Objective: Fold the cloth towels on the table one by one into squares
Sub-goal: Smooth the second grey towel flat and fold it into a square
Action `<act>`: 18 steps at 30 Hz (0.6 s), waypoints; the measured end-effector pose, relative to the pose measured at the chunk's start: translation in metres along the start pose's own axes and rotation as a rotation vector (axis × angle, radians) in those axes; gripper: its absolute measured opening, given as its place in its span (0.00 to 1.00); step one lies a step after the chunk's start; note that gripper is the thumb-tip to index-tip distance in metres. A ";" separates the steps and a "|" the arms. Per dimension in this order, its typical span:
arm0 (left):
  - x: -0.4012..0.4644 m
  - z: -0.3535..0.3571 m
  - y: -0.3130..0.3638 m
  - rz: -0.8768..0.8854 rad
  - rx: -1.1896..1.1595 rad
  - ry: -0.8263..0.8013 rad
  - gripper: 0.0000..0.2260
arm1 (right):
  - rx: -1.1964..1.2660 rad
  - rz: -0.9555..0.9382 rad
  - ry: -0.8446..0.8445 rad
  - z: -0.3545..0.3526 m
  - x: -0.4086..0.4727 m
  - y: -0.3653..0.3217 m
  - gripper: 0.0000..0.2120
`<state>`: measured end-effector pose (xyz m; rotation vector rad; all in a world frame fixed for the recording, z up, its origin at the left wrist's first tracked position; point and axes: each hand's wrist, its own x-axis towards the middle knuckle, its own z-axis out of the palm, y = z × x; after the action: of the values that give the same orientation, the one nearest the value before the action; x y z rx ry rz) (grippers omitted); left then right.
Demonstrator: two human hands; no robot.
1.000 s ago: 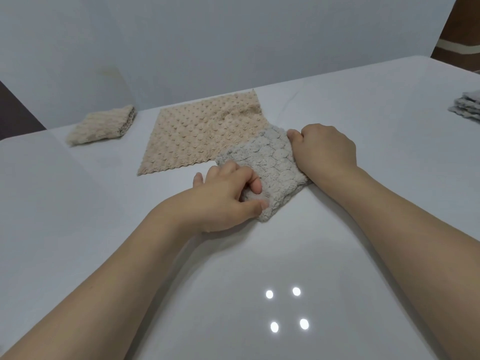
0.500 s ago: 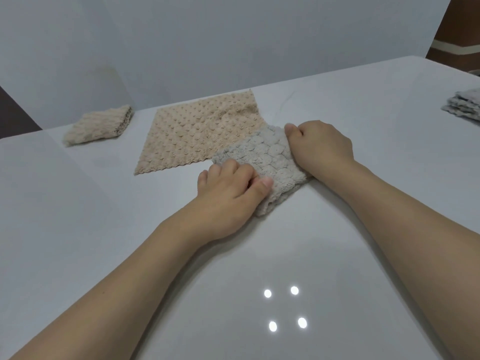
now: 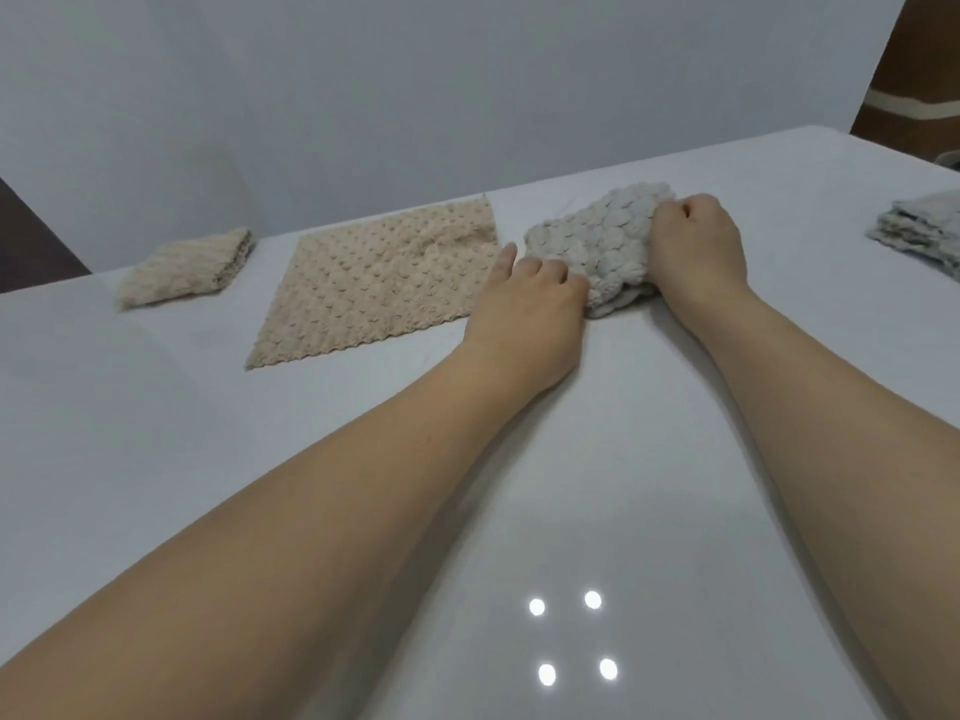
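Observation:
A folded grey towel (image 3: 592, 236) with a bubbly texture lies on the white table (image 3: 623, 433), just right of a flat, unfolded beige towel (image 3: 374, 283). My right hand (image 3: 696, 246) grips the grey towel's right side with curled fingers. At the grey towel's near left edge, my left hand (image 3: 530, 298) has its fingers curled against the cloth, and its thumb points out over the beige towel's corner. Whatever the left fingertips hold is hidden under the hand.
A folded beige towel (image 3: 182, 267) sits at the far left of the table. A stack of grey towels (image 3: 919, 231) lies at the right edge. A pale wall stands behind the table's far edge.
Both hands have slid the folded grey towel away from me and to the right, off the beige towel's corner. The view has tilted so the table appears farther up.

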<state>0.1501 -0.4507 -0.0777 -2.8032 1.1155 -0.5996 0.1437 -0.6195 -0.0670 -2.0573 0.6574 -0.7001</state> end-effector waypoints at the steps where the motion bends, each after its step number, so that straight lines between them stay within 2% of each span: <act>1: 0.016 0.003 -0.005 -0.012 0.026 -0.036 0.14 | -0.004 0.012 -0.027 0.005 0.008 -0.002 0.18; 4: 0.054 0.012 -0.022 -0.088 0.087 -0.107 0.16 | -0.213 -0.008 -0.104 0.028 0.035 -0.008 0.27; 7: 0.081 0.027 -0.038 -0.175 0.044 -0.132 0.17 | -0.403 -0.082 -0.155 0.054 0.066 -0.011 0.26; 12: 0.140 0.053 -0.074 -0.419 -0.329 -0.219 0.13 | -0.573 -0.108 -0.163 0.090 0.118 -0.012 0.23; 16: 0.151 0.070 -0.075 -0.534 -0.383 -0.118 0.11 | -0.606 -0.126 -0.158 0.109 0.144 -0.014 0.24; 18: 0.149 0.077 -0.074 -0.538 -0.392 -0.072 0.11 | -0.598 -0.131 -0.161 0.112 0.150 -0.012 0.24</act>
<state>0.3257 -0.5034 -0.0848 -3.4588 0.4938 -0.3235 0.3286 -0.6522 -0.0759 -2.6930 0.6997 -0.4305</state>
